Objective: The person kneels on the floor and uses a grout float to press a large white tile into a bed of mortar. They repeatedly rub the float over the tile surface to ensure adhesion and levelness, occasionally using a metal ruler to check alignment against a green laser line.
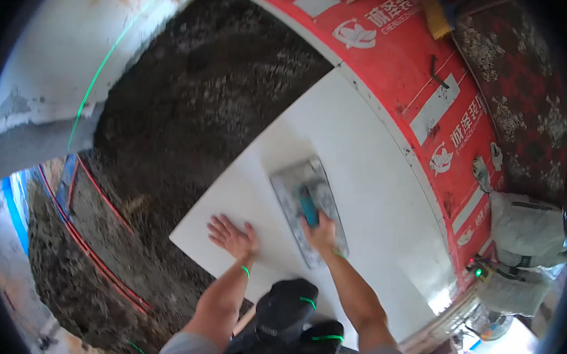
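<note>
right grip (319, 234) wrapped snug round the teal-handled float (308, 206), flat on big white tile (379, 188) | left grip (234, 238) splayed wide, nothing in it, nearer tile's left edge

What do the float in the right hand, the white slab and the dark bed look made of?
Float: dull, smeared grey, metal or plastic unclear; its evenly coloured teal handle suggests plastic. White slab: likely glazed tile, from its smooth sheen and straight edges. Dark bed: probably mortar, matt, judging by its rough, crumbly surface.
</note>
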Motion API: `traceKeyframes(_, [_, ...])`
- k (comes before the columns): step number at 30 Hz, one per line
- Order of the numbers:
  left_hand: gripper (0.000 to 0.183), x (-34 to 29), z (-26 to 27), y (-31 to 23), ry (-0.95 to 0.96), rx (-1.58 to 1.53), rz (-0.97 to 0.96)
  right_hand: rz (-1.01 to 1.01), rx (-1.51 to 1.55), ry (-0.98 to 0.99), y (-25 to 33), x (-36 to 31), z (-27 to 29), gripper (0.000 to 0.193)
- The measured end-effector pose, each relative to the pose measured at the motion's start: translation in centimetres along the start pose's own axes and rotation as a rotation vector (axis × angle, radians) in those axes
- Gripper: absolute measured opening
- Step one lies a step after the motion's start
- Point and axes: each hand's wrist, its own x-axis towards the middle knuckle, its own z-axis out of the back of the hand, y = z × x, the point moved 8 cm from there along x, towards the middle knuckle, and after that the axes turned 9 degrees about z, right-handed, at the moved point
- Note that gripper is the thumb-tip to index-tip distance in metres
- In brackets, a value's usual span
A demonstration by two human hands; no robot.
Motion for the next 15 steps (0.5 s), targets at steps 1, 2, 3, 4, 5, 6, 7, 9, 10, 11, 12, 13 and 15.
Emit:
traceKeyframes(1, [0.094,-0.5,0.5,0.7,0.015,0.014,0.014,0.022,-0.028,-0.004,1.2,0.2,-0.8,0.035])
traceKeyframes(2, [0.094,-0.6,0.6,1.1,0.032,0.026,0.028,0.122,0.001,-0.025,2.8,-0.7,-0.4,0.032])
traceKeyframes(3, [0.094,0.6,0.7,0.7,0.019,0.03,0.048,0.235,0.034,-0.057,4.7,-0.7,0.2,0.029])
traceKeyframes(4, [0.094,0.9,0.8,1.5,0.038,0.05,0.065,0.333,0.091,-0.047,7.3,-2.7,1.6,0.029])
traceKeyframes(5, [0.093,1.1,0.9,1.5,0.063,0.062,0.067,0.424,0.143,-0.05,8.8,-4.3,2.9,0.029])
traceKeyframes(6, [0.093,1.7,0.7,0.9,0.083,0.055,0.047,0.604,0.252,-0.222,10.0,-4.9,4.3,0.031])
traceKeyframes(7, [0.093,1.7,0.8,0.8,0.089,0.067,0.056,0.448,0.194,-0.138,9.0,-3.9,3.3,0.029])
traceKeyframes(9, [0.092,1.4,0.8,0.1,0.1,0.079,0.047,0.144,0.019,0.087,6.8,-2.5,1.1,0.027])
traceKeyframes(10, [0.092,1.0,0.3,-0.2,0.103,0.054,0.032,0.037,-0.088,0.159,5.6,0.2,-0.5,0.027])
traceKeyframes(11, [0.092,1.2,0.0,-0.3,0.099,0.031,0.02,-0.073,-0.196,0.216,4.1,2.6,-1.6,0.027])
traceKeyframes(12, [0.093,1.7,-0.1,-0.3,0.077,0.008,0.027,-0.029,-0.127,0.146,4.8,4.8,-2.0,0.026])
traceKeyframes(13, [0.093,0.7,-0.1,0.3,0.088,0.0,0.044,-0.008,-0.069,0.101,5.1,4.9,-2.3,0.026])
traceKeyframes(15, [0.094,1.2,-0.6,0.6,0.068,0.021,0.073,0.107,0.047,-0.058,6.2,4.0,-0.2,0.027])
